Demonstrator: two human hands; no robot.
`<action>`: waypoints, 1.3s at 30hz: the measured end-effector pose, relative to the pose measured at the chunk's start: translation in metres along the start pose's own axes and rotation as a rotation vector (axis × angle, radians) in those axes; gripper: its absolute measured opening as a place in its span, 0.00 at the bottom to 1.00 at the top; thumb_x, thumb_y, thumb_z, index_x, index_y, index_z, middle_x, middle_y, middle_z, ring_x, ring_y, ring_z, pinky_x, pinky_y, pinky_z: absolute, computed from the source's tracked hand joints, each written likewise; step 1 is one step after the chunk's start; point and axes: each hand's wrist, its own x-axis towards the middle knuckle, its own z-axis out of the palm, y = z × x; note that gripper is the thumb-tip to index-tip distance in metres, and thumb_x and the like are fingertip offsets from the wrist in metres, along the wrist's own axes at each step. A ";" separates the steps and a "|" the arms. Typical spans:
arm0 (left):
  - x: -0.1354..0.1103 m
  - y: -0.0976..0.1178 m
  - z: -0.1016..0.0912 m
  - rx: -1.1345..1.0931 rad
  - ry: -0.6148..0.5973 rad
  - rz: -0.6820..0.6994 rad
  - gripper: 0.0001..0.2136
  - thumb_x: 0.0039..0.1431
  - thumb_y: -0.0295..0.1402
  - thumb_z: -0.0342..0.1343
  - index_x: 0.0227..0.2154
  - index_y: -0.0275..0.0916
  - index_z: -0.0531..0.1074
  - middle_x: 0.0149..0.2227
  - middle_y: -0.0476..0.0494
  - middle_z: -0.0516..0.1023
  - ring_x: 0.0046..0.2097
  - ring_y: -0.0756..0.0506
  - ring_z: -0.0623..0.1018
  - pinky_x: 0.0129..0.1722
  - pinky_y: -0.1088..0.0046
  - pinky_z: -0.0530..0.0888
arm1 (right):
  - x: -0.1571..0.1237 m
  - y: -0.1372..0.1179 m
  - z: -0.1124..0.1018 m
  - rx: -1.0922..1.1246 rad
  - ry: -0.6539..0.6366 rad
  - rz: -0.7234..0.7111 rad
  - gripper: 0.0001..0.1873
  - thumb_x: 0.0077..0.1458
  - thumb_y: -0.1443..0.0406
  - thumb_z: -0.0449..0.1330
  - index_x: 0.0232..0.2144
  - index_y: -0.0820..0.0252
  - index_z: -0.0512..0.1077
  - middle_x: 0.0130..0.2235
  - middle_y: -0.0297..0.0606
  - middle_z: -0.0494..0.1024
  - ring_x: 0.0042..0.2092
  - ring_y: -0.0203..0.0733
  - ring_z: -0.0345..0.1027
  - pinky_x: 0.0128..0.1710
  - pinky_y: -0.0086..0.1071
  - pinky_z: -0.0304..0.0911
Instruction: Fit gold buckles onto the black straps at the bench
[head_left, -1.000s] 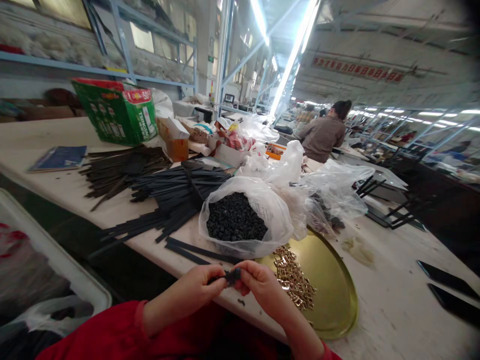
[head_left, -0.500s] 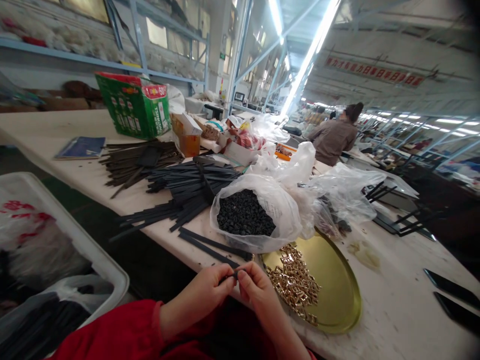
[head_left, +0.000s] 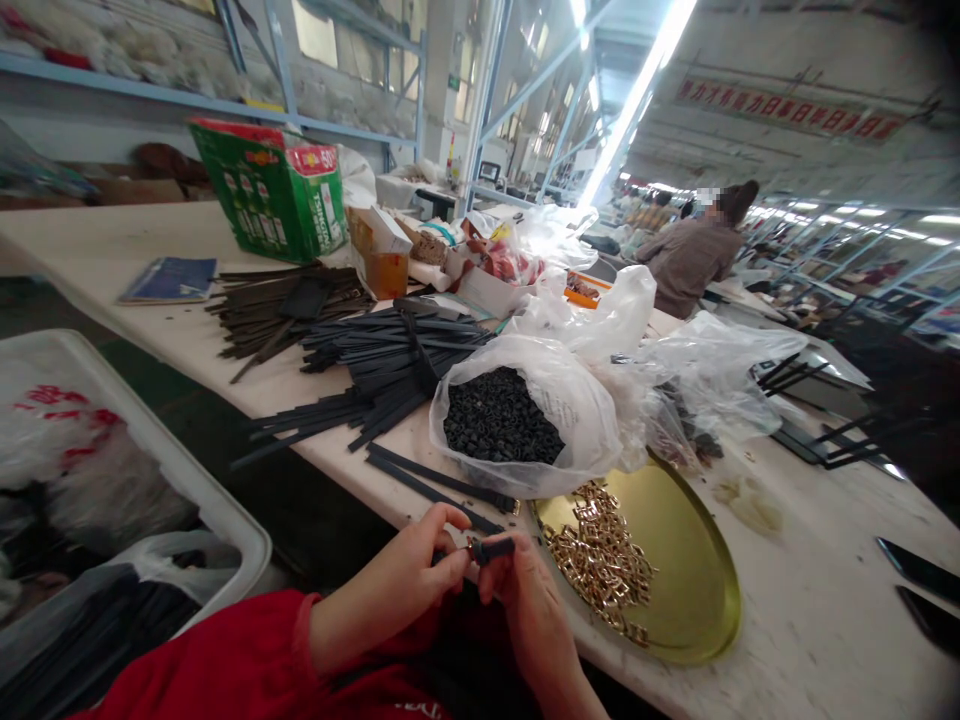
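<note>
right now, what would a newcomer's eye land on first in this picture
The heap of shiny gold-coloured metal pieces on the left of the golden tray stands out first. Behind it, a translucent bag holds many small black pieces. A bright green box stands at the back left, and the hands hold a black strap in front.

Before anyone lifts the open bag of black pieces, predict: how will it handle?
The bag would probably sag: its plastic looks thin and wrinkled. Tilted, it might spill the black pieces, since its mouth gapes open.
</note>
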 end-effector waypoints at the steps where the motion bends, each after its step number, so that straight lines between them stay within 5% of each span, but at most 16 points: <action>1: 0.000 -0.001 -0.001 0.029 0.017 -0.016 0.09 0.55 0.31 0.46 0.39 0.37 0.61 0.24 0.53 0.72 0.26 0.50 0.71 0.27 0.76 0.66 | -0.001 0.000 -0.001 0.054 -0.011 0.023 0.20 0.59 0.51 0.47 0.31 0.60 0.68 0.20 0.29 0.64 0.24 0.32 0.55 0.26 0.27 0.53; 5: -0.001 -0.003 -0.002 0.111 0.066 -0.022 0.08 0.55 0.35 0.50 0.36 0.38 0.63 0.27 0.51 0.73 0.30 0.49 0.72 0.30 0.75 0.66 | -0.005 -0.001 -0.002 0.287 -0.121 0.127 0.17 0.58 0.52 0.50 0.30 0.59 0.66 0.18 0.26 0.61 0.21 0.30 0.51 0.23 0.26 0.48; 13: -0.006 -0.001 0.003 0.238 0.012 -0.032 0.09 0.54 0.39 0.51 0.26 0.38 0.64 0.25 0.53 0.69 0.29 0.50 0.68 0.28 0.76 0.63 | -0.012 0.003 -0.004 0.310 -0.175 0.279 0.17 0.48 0.57 0.64 0.35 0.60 0.64 0.20 0.25 0.64 0.21 0.28 0.53 0.23 0.24 0.47; 22: -0.013 0.005 0.003 0.310 -0.018 -0.058 0.09 0.52 0.39 0.54 0.30 0.37 0.67 0.28 0.51 0.72 0.30 0.48 0.70 0.29 0.75 0.64 | -0.019 0.002 -0.006 0.320 -0.189 0.257 0.19 0.42 0.58 0.67 0.24 0.58 0.59 0.24 0.27 0.65 0.26 0.32 0.58 0.29 0.25 0.54; 26: -0.016 0.008 -0.004 0.261 -0.103 -0.053 0.07 0.52 0.32 0.51 0.33 0.37 0.70 0.32 0.48 0.75 0.35 0.47 0.73 0.34 0.74 0.67 | -0.014 0.008 -0.007 0.177 -0.051 0.176 0.17 0.47 0.56 0.62 0.23 0.58 0.58 0.25 0.29 0.66 0.27 0.32 0.58 0.29 0.26 0.56; 30: -0.016 0.001 -0.002 -0.067 -0.269 -0.092 0.15 0.50 0.29 0.50 0.42 0.35 0.67 0.37 0.46 0.76 0.36 0.48 0.73 0.35 0.74 0.69 | -0.013 0.016 -0.005 -0.037 0.099 0.112 0.16 0.47 0.56 0.61 0.30 0.56 0.58 0.23 0.24 0.64 0.22 0.31 0.56 0.22 0.25 0.52; 35: -0.015 -0.008 0.005 -0.217 -0.352 -0.191 0.20 0.46 0.29 0.54 0.46 0.34 0.65 0.37 0.44 0.76 0.35 0.48 0.74 0.35 0.73 0.70 | -0.025 0.017 -0.009 -0.375 -0.088 0.022 0.07 0.54 0.61 0.53 0.29 0.58 0.63 0.23 0.28 0.64 0.26 0.34 0.58 0.26 0.27 0.55; 39: -0.017 -0.013 0.001 -0.323 -0.430 -0.228 0.22 0.45 0.28 0.54 0.47 0.34 0.64 0.39 0.44 0.75 0.38 0.47 0.74 0.39 0.71 0.69 | -0.031 0.018 -0.013 -0.490 -0.104 -0.028 0.05 0.55 0.63 0.52 0.29 0.58 0.64 0.26 0.30 0.66 0.28 0.35 0.60 0.29 0.28 0.56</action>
